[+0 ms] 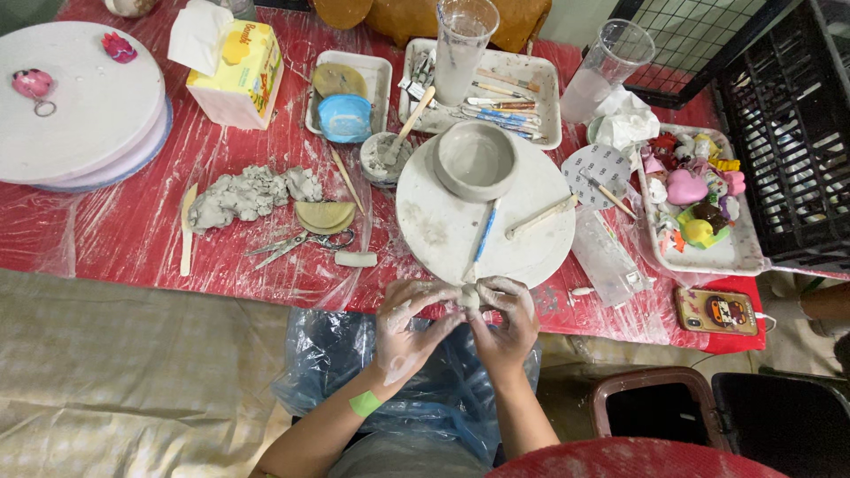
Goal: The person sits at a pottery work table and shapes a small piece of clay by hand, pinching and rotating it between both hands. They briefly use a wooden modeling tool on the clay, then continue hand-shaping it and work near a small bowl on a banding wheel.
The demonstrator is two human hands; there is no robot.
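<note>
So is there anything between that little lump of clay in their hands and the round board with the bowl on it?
Nothing visible. Both the left hand and right hand pinch the small clay lump right at the near edge of the round board. The blue-handled tool lies further in, near the clay bowl.

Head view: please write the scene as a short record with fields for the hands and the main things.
left hand: clay-smeared, pinches small clay lump together with the right
right hand: clay-smeared, on the same lump
clay bowl: stands on round board
blue tool: lies on the board
scissors: on red table cover
clay pile: left of the board
</note>
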